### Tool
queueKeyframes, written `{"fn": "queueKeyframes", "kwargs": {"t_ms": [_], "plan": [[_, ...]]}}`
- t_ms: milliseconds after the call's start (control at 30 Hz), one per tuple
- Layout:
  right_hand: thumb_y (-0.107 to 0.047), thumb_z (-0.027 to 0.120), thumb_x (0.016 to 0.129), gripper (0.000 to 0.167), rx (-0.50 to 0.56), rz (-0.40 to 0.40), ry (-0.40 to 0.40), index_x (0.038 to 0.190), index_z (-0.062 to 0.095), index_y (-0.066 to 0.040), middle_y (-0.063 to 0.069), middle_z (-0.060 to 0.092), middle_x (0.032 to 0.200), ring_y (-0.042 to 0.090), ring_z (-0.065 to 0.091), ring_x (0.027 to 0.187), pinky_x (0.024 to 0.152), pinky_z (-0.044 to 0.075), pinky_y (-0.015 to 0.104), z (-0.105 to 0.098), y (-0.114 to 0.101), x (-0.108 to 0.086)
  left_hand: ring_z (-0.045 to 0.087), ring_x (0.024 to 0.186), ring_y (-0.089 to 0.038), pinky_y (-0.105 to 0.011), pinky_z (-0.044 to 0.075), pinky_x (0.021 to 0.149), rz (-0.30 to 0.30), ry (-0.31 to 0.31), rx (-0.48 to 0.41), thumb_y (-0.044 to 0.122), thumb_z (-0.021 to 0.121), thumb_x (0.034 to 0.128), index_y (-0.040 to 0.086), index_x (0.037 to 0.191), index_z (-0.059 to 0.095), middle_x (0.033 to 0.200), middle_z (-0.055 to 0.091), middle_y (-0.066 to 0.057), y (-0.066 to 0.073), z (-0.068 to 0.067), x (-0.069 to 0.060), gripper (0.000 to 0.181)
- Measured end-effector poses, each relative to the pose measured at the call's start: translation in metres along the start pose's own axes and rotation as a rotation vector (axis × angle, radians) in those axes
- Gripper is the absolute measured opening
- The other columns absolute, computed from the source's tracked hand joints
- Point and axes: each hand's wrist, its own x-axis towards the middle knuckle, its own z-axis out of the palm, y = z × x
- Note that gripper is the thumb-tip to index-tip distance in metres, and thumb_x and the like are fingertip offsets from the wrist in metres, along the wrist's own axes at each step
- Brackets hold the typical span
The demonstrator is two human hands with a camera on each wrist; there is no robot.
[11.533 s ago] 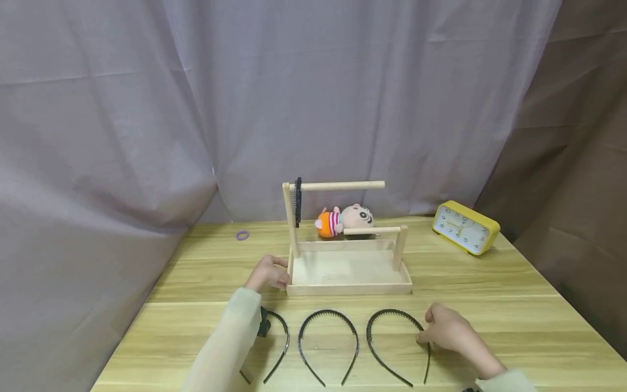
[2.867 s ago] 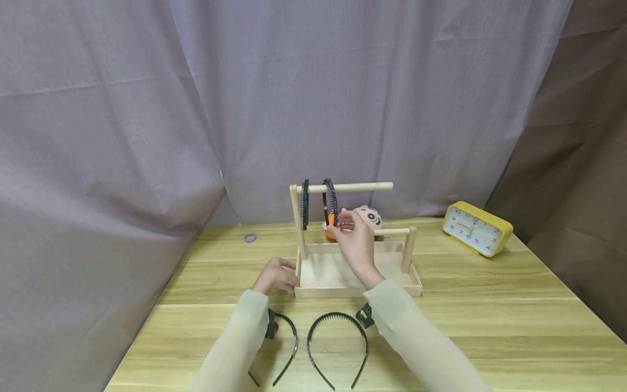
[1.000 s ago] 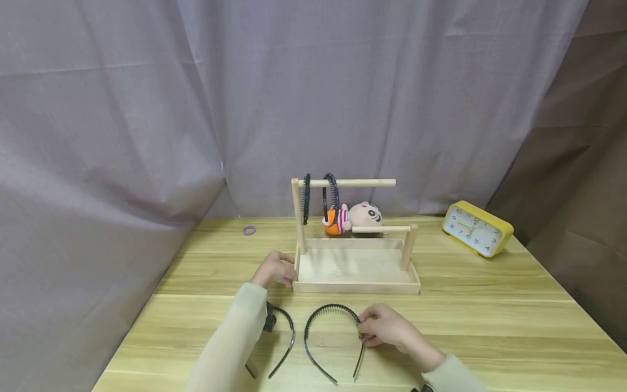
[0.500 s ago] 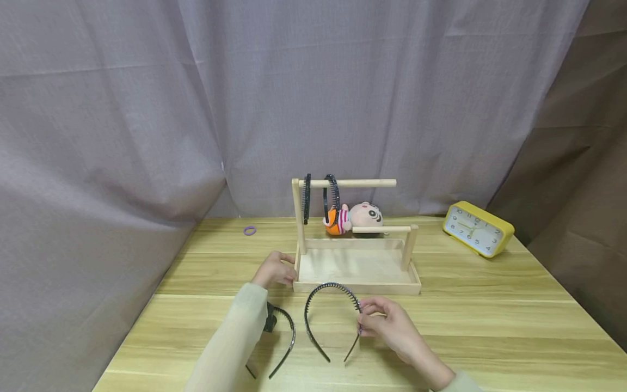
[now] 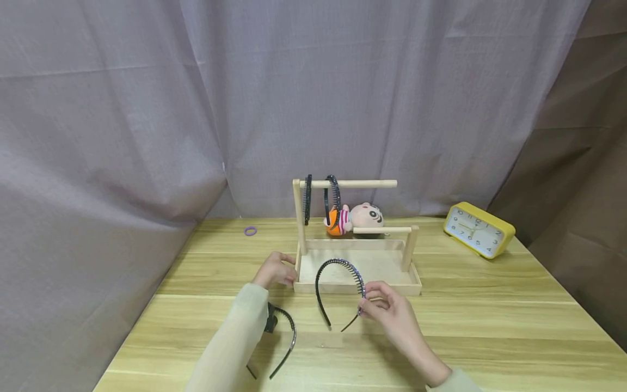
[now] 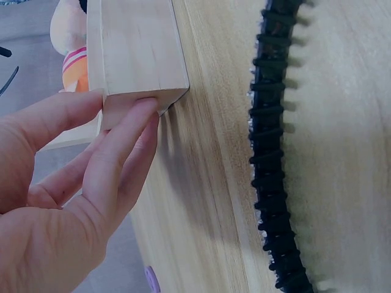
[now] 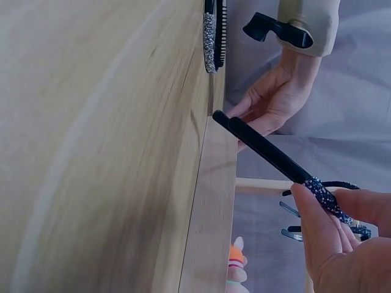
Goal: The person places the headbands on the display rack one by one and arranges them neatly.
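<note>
The right hand (image 5: 392, 313) grips a black headband (image 5: 339, 261) arch-up before the wooden rack (image 5: 392, 289), below its upper bar (image 5: 367, 184); the left hand (image 5: 276, 269), fingers extended, touches the rack's left end.

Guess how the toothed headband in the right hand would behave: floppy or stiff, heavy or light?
The toothed headband is probably stiff: its arch stands out unsagging though the right hand pinches only one side. It's likely light, being so thin. The rough-looking glittery covering may curb slipping.
</note>
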Motion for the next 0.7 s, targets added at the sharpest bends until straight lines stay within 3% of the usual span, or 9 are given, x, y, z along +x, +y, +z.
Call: {"fn": "queueKeyframes", "kwargs": {"t_ms": [233, 433, 700], "plan": [[0.004, 0.068, 0.086, 0.027, -0.01, -0.027, 0.027, 0.111, 0.059, 0.007, 0.026, 0.064, 0.1, 0.016, 0.069, 0.077, 0.079, 0.063, 0.037, -0.001, 0.001, 0.005, 0.069, 0.065, -0.023, -0.034, 0.064, 0.068, -0.005, 0.002, 0.002, -0.013, 0.065, 0.0765, -0.011, 0.126, 0.056, 0.083, 0.069, -0.021, 0.0, 0.0, 0.001, 0.05], [0.001, 0.069, 0.086, 0.029, -0.023, -0.044, 0.048, 0.113, 0.059, 0.006, 0.021, 0.066, 0.099, 0.016, 0.07, 0.08, 0.079, 0.063, 0.031, -0.002, -0.001, 0.011, 0.071, 0.075, -0.032, -0.037, 0.064, 0.073, -0.015, -0.002, 0.014, -0.013, 0.065, 0.0772, -0.011, 0.126, 0.056, 0.085, 0.069, -0.022, 0.001, 0.0, -0.001, 0.05], [0.002, 0.068, 0.087, 0.028, -0.023, -0.082, 0.079, 0.113, 0.06, 0.004, 0.026, 0.063, 0.104, 0.015, 0.069, 0.081, 0.079, 0.063, 0.03, -0.001, -0.007, 0.019, 0.068, 0.065, -0.022, -0.035, 0.064, 0.07, -0.014, 0.006, 0.003, -0.014, 0.064, 0.0769, -0.011, 0.125, 0.056, 0.082, 0.068, -0.02, 0.001, 0.001, -0.001, 0.049]]}}
